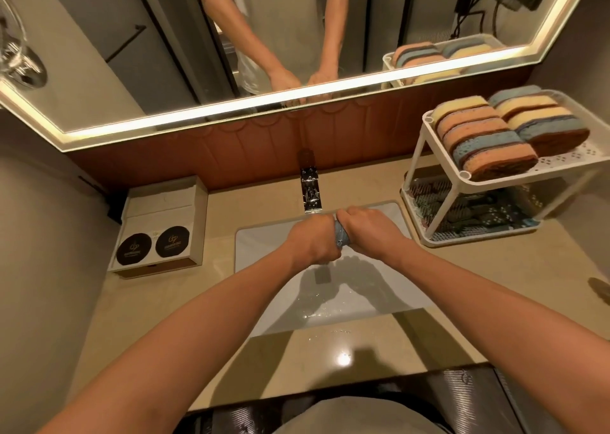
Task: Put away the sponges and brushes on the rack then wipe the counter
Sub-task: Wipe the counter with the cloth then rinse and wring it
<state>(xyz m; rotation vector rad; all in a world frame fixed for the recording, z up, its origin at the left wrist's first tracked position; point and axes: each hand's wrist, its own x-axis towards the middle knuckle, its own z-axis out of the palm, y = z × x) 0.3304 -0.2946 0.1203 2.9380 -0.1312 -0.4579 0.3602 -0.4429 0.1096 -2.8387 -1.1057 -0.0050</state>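
Over the white sink (257,245), my left hand (313,240) and my right hand (366,229) both grip a twisted grey-blue cloth (342,237) between them, just in front of the chrome tap (311,191). Only a short piece of the cloth shows between the fists. At the right stands a white two-tier rack (425,156). Several striped sponges (488,143) lie in rows on its top shelf, and dark brushes (478,212) lie on the lower shelf. The beige counter (158,308) runs around the sink.
A white and brown box (161,232) with two dark round labels sits on the counter at the left. Water drops (330,333) lie on the counter's front edge. A lit mirror (231,37) hangs behind the tap. A dark object (599,285) shows at the right edge.
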